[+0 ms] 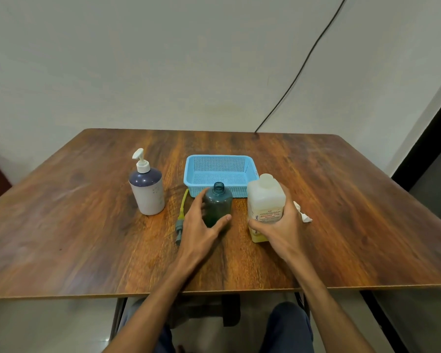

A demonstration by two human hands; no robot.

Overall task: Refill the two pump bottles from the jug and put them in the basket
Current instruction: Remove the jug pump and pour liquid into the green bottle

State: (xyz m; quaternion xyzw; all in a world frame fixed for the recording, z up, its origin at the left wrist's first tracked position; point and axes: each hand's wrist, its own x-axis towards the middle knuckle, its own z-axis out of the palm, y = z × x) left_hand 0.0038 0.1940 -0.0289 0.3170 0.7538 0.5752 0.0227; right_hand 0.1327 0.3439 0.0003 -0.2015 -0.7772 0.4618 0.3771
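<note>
the small green bottle [218, 203] stands near the middle of the table [87, 238] with its top off, so its round mouth is open for pouring. my left hand [201, 225] curls around it, thumb on one side and fingers on the other, i think to keep it from tipping. its pump [180, 220] with the yellow tube lies flat just to the left. my right hand [280, 225] wraps around the jug [265, 207], a cloudy square plastic one with yellow soap low inside and its cap on. the blue basket [220, 159], full of tiny holes, sits empty just behind. the white bottle [147, 189] with a dark top waits nearer the left edge, pump on. a crumpled tissue [303, 215] lies by the jug.
</note>
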